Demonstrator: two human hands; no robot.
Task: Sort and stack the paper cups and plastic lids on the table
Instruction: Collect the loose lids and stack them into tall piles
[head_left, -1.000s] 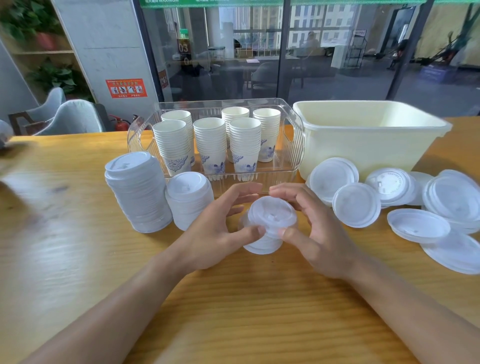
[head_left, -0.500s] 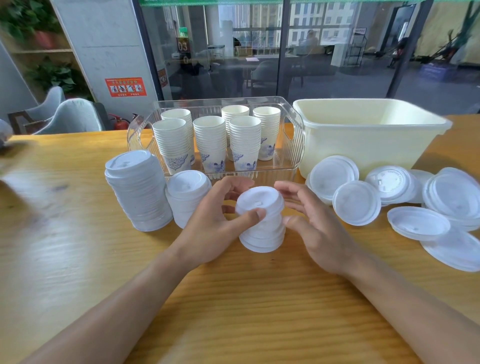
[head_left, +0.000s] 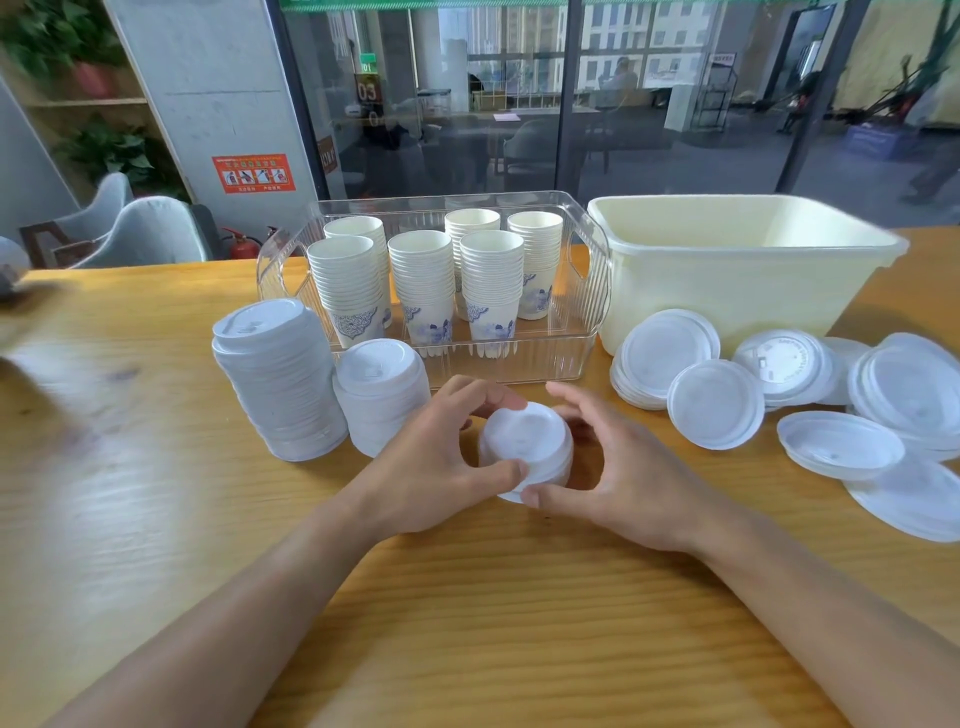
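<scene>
A small stack of white plastic lids stands on the wooden table in front of me. My left hand curls around its left side, thumb on the front and fingers behind. My right hand cups its right side, thumb touching the base. Two taller lid stacks stand to the left. Several stacks of paper cups with blue print fill a clear bin. Larger loose lids lie scattered at the right.
A cream plastic tub stands at the back right, behind the loose lids. The clear bin sits directly behind my hands. Chairs and a glass wall lie beyond the table's far edge.
The lid held above the small stack has been set down on it. Both hands have closed in around the stack, which now sits lower and squarer on the table.
</scene>
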